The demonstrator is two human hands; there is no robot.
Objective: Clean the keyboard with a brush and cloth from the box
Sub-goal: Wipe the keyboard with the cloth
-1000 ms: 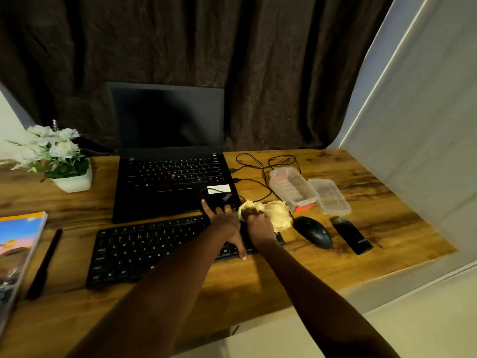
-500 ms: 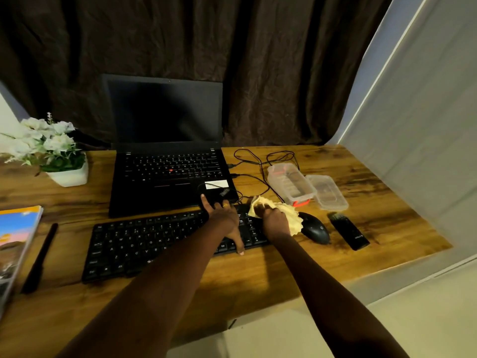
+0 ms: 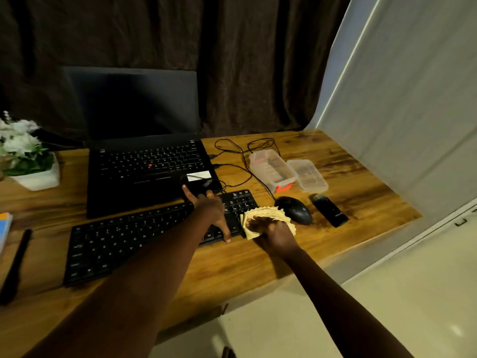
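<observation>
Wiping looks like the step in hand, judging by how the two hands share the work. The left hand lies flat on the right-hand part of the black keyboard, fingers straight and spread and holding nothing. The thumb reaches the far edge and the fingertips the near edge. That spread probably pins the light board to the wooden desk so it cannot slide under the rubbing.

The right hand is clenched round a bunched yellow cloth, fingers curled into its folds. The wad sits at the keyboard's right end, touching its edge, between the board and the black mouse just beside it. Bunching gives a firm pad to press with, though loose folds could snag on a key or nudge the mouse.

The clear plastic box stands open behind the mouse with its lid set alongside, both within the right arm's reach, likely so tools can go back easily. A small black oblong object lies right of the mouse. It may be the brush, but I cannot tell.

An open laptop sits directly behind the keyboard, and thin cables loop between it and the box. Most of the keys to the left lie uncovered, so I judge the cloth work has a good stretch left.
</observation>
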